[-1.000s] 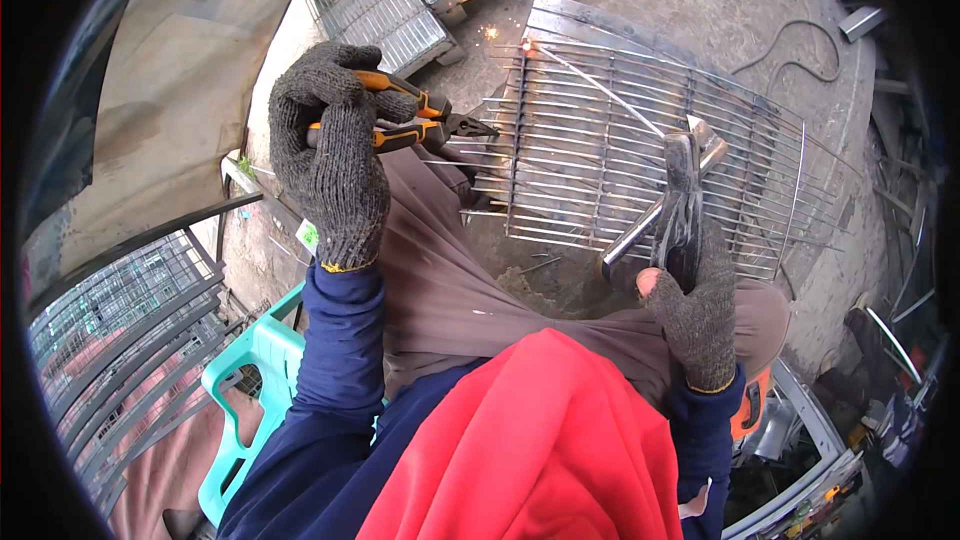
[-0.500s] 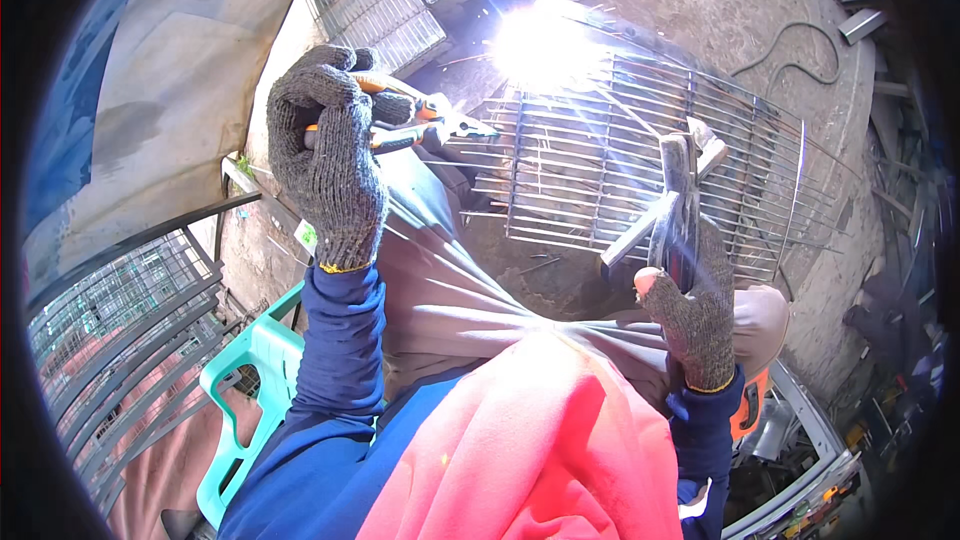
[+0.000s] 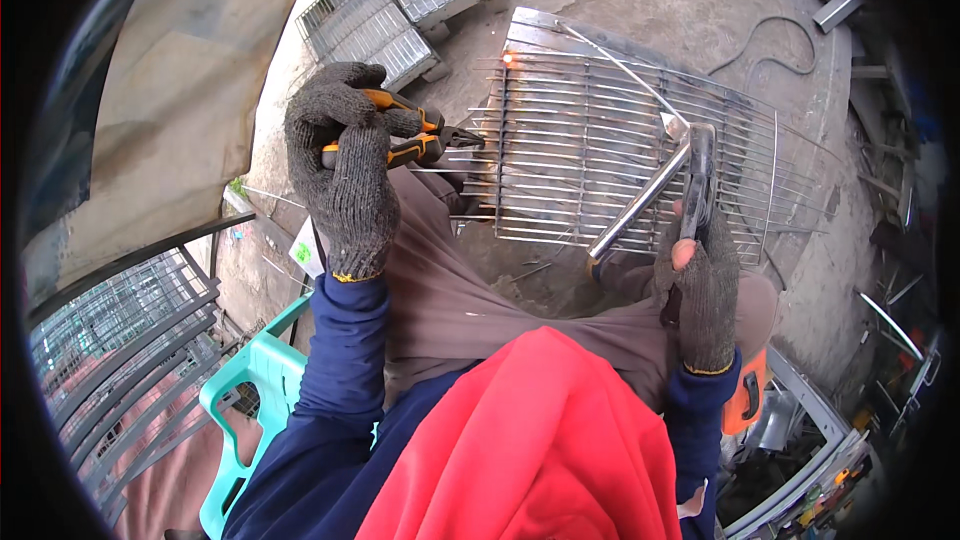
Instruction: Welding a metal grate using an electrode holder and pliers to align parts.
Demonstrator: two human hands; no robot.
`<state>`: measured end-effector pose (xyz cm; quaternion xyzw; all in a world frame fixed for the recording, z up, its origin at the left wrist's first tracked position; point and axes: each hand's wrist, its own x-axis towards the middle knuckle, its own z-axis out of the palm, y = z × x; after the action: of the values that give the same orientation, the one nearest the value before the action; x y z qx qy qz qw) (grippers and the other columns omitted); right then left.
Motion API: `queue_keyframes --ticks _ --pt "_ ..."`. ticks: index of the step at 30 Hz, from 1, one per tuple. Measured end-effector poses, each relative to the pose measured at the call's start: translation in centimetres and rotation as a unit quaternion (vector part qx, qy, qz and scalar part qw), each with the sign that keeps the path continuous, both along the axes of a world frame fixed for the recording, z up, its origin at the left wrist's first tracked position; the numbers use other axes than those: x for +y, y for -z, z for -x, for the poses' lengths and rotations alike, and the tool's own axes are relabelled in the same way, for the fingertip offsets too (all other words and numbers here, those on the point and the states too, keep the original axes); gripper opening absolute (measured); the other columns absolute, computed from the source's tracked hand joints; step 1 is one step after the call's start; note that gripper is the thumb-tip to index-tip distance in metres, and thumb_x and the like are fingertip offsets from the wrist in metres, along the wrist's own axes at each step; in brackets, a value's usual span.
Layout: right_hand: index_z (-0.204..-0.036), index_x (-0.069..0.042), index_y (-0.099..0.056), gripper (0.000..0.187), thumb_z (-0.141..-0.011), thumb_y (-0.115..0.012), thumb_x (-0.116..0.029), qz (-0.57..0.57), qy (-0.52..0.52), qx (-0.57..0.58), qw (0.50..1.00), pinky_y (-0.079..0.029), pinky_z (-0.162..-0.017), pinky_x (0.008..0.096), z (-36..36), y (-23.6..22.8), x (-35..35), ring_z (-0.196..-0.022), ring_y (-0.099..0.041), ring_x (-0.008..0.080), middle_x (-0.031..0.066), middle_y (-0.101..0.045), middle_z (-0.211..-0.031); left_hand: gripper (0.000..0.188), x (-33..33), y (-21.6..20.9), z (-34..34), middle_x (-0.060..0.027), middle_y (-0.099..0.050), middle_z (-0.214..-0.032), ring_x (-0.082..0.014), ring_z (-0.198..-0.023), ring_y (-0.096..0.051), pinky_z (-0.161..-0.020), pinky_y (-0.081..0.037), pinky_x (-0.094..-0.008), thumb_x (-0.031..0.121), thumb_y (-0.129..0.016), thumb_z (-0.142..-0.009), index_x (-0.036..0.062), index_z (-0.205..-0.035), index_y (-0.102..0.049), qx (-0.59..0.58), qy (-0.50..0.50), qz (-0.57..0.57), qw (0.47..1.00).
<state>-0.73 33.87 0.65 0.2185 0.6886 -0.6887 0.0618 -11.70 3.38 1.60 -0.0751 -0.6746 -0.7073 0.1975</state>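
My left hand, in a dark knitted glove, is closed around orange-and-black pliers. The plier jaws reach the left ends of the thin rods of a metal grille. An orange glowing spot marks the grille's far left corner. My gloved right hand grips a welding electrode holder, its bare thumb tip showing. From the holder a thin electrode slants far and left over the grille, its tip apart from the glowing spot. A shiny metal tube slants beside the holder; whether they are joined I cannot tell.
Wire-topped metal pieces lie at the far left. A cable curls on the concrete floor at the far right. At the left are a turquoise plastic chair and hanging sheeting; scrap metal and tools crowd the right.
The bright arc and sparks have gone out, leaving a glowing spot. The electrode tip has lifted off the corner. My left hand and the pliers have shifted slightly right and nearer.
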Motion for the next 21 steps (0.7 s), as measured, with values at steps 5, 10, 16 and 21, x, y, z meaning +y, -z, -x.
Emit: queue_keyframes --ticks 5,10,16,21 --pt "-0.128 0.003 -0.051 0.061 -0.091 -0.072 -0.041 0.065 -0.014 0.021 0.998 -0.038 -0.048 0.0214 -1.3 -1.2 2.0 -0.057 -0.05 0.0059 -0.0001 -0.054 -0.076 0.018 1.9 -0.1 -0.1 -0.0185 -0.058 -0.12 -0.0249 -0.106 -0.062 -0.091 -0.053 -0.0366 0.003 -0.061 -0.09 0.0017 -0.108 -0.057 -0.005 -0.002 0.058 0.998" --pt "-0.105 -0.008 -0.059 0.042 -0.097 -0.059 -0.049 0.034 -0.058 0.018 0.998 -0.039 -0.056 0.0269 -0.9 -2.8 0.3 -0.067 -0.043 0.0067 -0.0028 -0.048 -0.077 0.046 -1.3 1.5 -0.2 -0.0178 -0.057 -0.127 -0.0272 -0.117 -0.057 -0.097 -0.051 -0.0396 0.007 -0.058 -0.092 0.0024 -0.137 -0.047 -0.029 -0.022 -0.015 0.999" --pt "-0.106 -0.005 -0.061 0.029 -0.1 -0.058 -0.034 0.094 0.108 0.058 0.988 -0.044 -0.07 0.0267 -5.3 3.0 1.3 -0.08 -0.05 0.0079 -0.0003 -0.056 -0.087 0.051 -0.4 2.1 0.3 -0.0157 -0.057 -0.121 -0.0226 -0.096 -0.063 -0.08 -0.056 -0.0343 0.013 -0.059 -0.092 0.0041 -0.14 -0.044 -0.07 -0.039 -0.077 0.994" --pt "-0.117 -0.005 -0.06 0.023 -0.095 -0.057 -0.011 -0.286 0.174 0.254 0.907 -0.047 -0.071 0.0262 -9.6 1.9 1.3 -0.083 -0.057 0.0082 0.0043 -0.063 -0.092 0.038 -2.0 2.6 0.4 -0.0099 -0.06 -0.099 -0.0197 -0.08 -0.064 -0.074 -0.057 -0.0336 0.018 -0.06 -0.093 0.0039 -0.127 -0.051 -0.174 0.001 -0.148 0.974"
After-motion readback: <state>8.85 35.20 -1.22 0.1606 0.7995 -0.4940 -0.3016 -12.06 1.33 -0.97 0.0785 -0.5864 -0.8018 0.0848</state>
